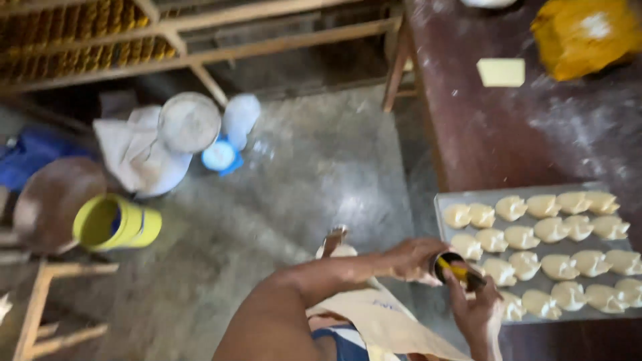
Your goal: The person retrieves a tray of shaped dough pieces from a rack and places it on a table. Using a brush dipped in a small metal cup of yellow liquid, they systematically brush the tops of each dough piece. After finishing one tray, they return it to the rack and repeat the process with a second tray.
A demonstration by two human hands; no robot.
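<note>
My left hand [414, 259] is closed around a small dark cup [447, 265] at the near left corner of a metal tray [443, 200]. My right hand [478, 311] grips a brush with a yellow handle [460, 271], and the brush's tip is inside the cup. The tray lies on a dark floured table [508, 134] and carries several rows of pale shaped dough pieces [555, 230]. Both hands are at the tray's near left edge, right beside the nearest dough pieces.
On the table behind the tray lie a pale yellow block [501, 71] and a yellow bag [585, 33]. On the concrete floor to the left are a yellow bucket [114, 222], a white sack with a round lid [189, 122], a blue tub [221, 155] and a wooden stool [40, 301].
</note>
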